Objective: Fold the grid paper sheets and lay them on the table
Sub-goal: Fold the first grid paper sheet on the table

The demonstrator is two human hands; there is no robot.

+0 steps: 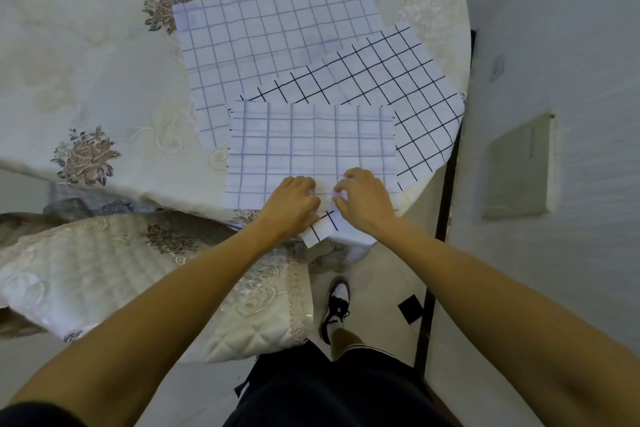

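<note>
Grid paper sheets cover the near right part of the table [104,55], which runs away from both grips under a floral cloth. Farthest from the grips lies the largest sheet [263,42], printed with pale blue lines, flat and open. Between it and the grips, off to the right side, lies the black-lined sheet [391,76], set at a slant, its far right corner reaching the table's edge. Right under the grips lies the nearest blue-lined sheet [311,142], and its long axis runs left to right, across the line of the forearms.

The left hand [294,198] and right hand [360,198] sit side by side at the middle of this sheet's near edge, almost touching. Both grips have the fingers curled and pressed down on that edge, pinching or creasing the paper; whether the fingertips are under the edge cannot be told. Just below the grips a small black-lined piece [323,225] pokes out over the table's rim, partly hidden by the hands.

As a judgement, the sheet stretches straight away from the grips, so a fold would carry the near edge forward toward the far edge. Neither hand is nearer; each would take its own half of the edge.
</note>
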